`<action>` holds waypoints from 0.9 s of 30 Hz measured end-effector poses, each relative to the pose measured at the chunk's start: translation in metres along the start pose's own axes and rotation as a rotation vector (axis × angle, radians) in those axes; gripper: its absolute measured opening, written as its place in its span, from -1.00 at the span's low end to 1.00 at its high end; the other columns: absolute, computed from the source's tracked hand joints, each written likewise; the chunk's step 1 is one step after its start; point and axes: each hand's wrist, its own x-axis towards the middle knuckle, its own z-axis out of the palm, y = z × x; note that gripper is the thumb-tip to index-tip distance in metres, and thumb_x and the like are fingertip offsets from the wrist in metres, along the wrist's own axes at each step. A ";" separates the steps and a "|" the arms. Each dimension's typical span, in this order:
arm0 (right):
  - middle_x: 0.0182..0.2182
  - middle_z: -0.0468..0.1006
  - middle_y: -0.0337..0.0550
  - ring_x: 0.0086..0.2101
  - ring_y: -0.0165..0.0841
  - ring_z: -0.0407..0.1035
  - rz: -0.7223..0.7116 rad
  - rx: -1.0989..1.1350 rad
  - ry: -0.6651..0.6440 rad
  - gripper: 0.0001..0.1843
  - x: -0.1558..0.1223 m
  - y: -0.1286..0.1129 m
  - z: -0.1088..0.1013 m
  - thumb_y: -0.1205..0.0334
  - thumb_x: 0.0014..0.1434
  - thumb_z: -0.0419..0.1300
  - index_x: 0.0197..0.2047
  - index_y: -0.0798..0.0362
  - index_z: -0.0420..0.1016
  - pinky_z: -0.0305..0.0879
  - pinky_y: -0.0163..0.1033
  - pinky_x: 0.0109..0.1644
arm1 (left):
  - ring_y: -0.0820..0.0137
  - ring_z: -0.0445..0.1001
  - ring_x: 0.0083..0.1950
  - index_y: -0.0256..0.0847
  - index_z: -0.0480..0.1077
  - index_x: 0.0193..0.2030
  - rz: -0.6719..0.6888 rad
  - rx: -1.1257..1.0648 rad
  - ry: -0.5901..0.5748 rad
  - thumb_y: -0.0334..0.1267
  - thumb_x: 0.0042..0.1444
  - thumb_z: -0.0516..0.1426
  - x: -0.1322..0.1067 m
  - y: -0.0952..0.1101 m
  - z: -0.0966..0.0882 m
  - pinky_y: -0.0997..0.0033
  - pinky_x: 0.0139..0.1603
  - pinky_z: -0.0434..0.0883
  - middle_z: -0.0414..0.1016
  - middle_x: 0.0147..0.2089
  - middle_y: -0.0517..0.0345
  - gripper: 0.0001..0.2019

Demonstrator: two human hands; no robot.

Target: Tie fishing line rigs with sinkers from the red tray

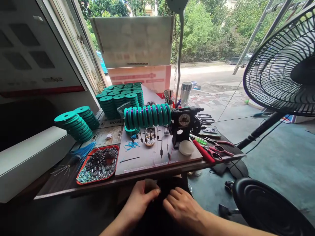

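Note:
My left hand (139, 201) and my right hand (183, 206) meet low in front of me, just below the table's front edge (110, 183). Both have their fingers curled in a pinch, fingertips almost touching. Whatever they pinch is too small to make out. Above them on a white board (147, 159) stands a black winding machine (183, 126) with a row of green spools (147, 115) on its shaft. Small weights and blue tube pieces lie on the board.
A red tray (98, 165) of small metal parts sits at the left front. Stacks of green spools (75, 124) stand left and behind. Red scissors (218, 150) lie at the right. A black standing fan (283, 68) is at the right, its base near my right arm.

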 end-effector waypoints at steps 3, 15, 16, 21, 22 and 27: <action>-0.71 0.26 -0.30 -0.64 -0.46 0.09 -0.010 -0.028 0.031 -0.79 0.007 -0.010 -0.015 0.39 0.12 -0.01 -0.53 0.06 0.12 -0.12 -0.29 -0.46 | 0.41 0.28 -0.38 -0.22 0.42 -0.55 0.205 0.276 0.148 -0.26 -0.13 0.22 -0.005 -0.005 0.001 0.50 -0.32 0.16 0.39 -0.50 0.19 -0.89; -0.56 0.35 -0.30 -0.54 -0.53 0.05 -0.165 0.348 -0.254 -0.89 0.103 0.042 -0.043 0.37 0.15 0.03 -0.42 0.09 0.28 -0.06 -0.36 -0.39 | 0.45 0.17 -0.40 -0.26 0.34 -0.52 0.294 0.022 0.082 -0.05 -0.03 0.18 -0.023 -0.006 -0.002 0.52 -0.38 0.19 0.26 -0.50 0.22 -0.71; -0.60 0.31 -0.32 -0.57 -0.54 -0.01 -0.122 0.387 -0.263 -0.88 0.101 0.044 -0.037 0.37 0.14 0.02 -0.43 0.09 0.28 -0.09 -0.37 -0.41 | 0.47 0.13 -0.42 -0.26 0.32 -0.54 0.296 -0.011 0.058 -0.06 -0.01 0.18 -0.023 -0.005 -0.003 0.53 -0.39 0.18 0.22 -0.52 0.24 -0.70; -0.67 0.12 -0.38 -0.60 -0.58 -0.14 0.058 0.504 -0.253 -0.85 0.090 0.037 -0.026 0.36 0.14 -0.02 -0.47 0.09 0.25 -0.16 -0.39 -0.47 | 0.44 0.21 -0.40 -0.25 0.33 -0.56 0.293 -0.059 0.065 -0.11 -0.02 0.20 -0.020 -0.002 -0.005 0.54 -0.36 0.20 0.27 -0.52 0.23 -0.73; -0.67 0.11 -0.39 -0.60 -0.58 -0.13 0.105 0.532 -0.247 -0.83 0.090 0.036 -0.028 0.34 0.15 -0.02 -0.47 0.10 0.24 -0.16 -0.40 -0.47 | 0.42 0.24 -0.38 -0.25 0.37 -0.52 0.298 -0.040 0.081 -0.11 -0.01 0.19 -0.019 -0.002 -0.005 0.53 -0.34 0.22 0.31 -0.50 0.21 -0.75; -0.69 0.10 -0.41 -0.63 -0.62 -0.08 0.371 0.681 -0.209 -0.77 0.097 0.034 -0.042 0.26 0.22 -0.08 -0.43 0.11 0.26 -0.12 -0.49 -0.51 | 0.34 0.37 -0.32 -0.17 0.45 -0.44 0.621 0.488 0.391 -0.28 0.10 0.10 -0.019 -0.010 -0.003 0.49 -0.27 0.29 0.45 -0.39 0.15 -0.85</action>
